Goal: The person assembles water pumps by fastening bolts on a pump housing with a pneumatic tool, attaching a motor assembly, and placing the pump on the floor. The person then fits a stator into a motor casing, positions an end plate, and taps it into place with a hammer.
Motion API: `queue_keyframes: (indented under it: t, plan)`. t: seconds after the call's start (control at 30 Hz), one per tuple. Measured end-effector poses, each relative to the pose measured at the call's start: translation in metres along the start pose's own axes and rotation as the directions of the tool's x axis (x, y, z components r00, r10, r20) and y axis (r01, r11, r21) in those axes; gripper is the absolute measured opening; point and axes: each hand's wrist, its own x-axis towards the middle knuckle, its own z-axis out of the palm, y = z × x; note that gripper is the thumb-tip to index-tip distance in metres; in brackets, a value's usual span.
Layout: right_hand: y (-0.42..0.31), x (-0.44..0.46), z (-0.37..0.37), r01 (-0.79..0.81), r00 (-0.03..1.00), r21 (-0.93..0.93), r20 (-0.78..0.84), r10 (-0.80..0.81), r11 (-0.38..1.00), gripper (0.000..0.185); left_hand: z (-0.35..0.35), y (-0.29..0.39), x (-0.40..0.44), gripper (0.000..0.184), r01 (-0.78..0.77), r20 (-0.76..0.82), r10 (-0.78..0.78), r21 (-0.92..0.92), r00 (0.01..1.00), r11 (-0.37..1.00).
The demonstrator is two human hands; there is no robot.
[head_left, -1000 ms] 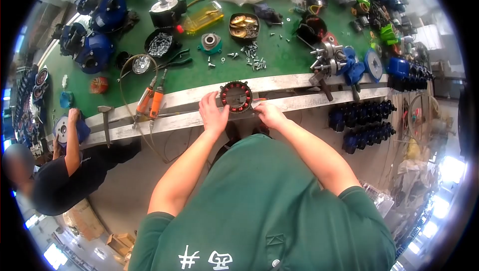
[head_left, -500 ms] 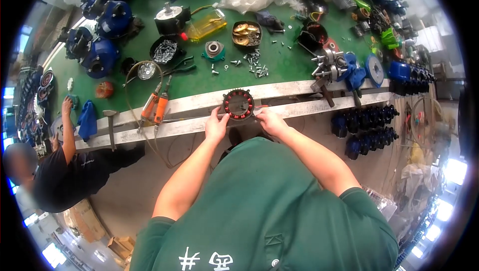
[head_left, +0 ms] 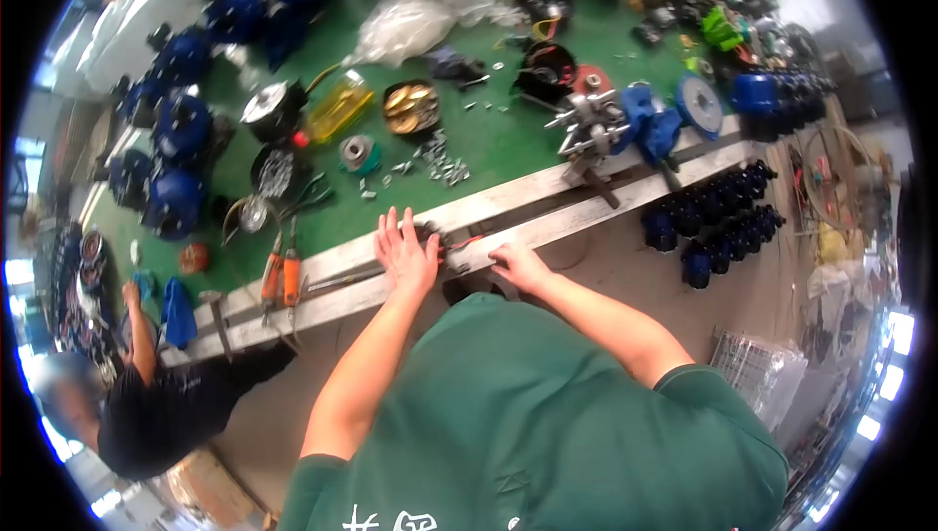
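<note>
My left hand lies with fingers outstretched against a dark motor stator ring at the bench's front rails, covering much of it. A short red wire shows just right of the ring. Further right, over the front rail, my right hand has its fingers curled together; whatever is between them, if anything, is too small to make out. Beyond the hands lie loose bolts and a teal-based metal part on the green bench top.
Two orange-handled power drivers and a hammer rest on the left rails. A metal-armed puller-like tool stands at right beside a blue cloth. A co-worker stands at left. Blue motor housings sit below right.
The stator ring, held between both hands with its red-lined opening showing, is now mostly under my left hand, which has opened. My right hand has come away from the ring. The view has turned.
</note>
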Motion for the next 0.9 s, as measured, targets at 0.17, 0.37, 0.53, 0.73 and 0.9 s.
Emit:
queue_keyframes:
  t: [0.17,0.37,0.53,0.73,0.9]
  plan:
    - [0.033,-0.055,-0.05,-0.242,0.964,0.038,-0.101,0.245,0.97,0.025,0.032,0.018,0.014,0.072,0.085,0.048,-0.095,0.185,0.994,0.979]
    - [0.083,-0.117,-0.096,-0.418,0.876,0.131,-0.203,0.437,0.899,0.023,0.034,0.022,0.018,0.063,0.136,0.119,-0.161,0.196,0.98,0.971]
    - [0.121,-0.127,-0.136,-0.547,0.703,0.38,-0.276,0.656,0.746,0.025,0.039,0.022,0.019,0.061,0.161,0.112,-0.19,0.228,0.975,0.96]
    - [0.175,-0.062,-0.26,-0.391,0.628,0.234,-0.639,0.444,0.89,0.032,0.041,0.02,0.019,0.058,0.129,0.085,-0.15,0.215,0.985,0.968]
    - [0.16,0.022,-0.342,-0.447,0.82,-0.384,-0.537,0.199,0.808,0.086,0.04,0.022,0.02,0.056,0.124,0.08,-0.144,0.213,0.986,0.969]
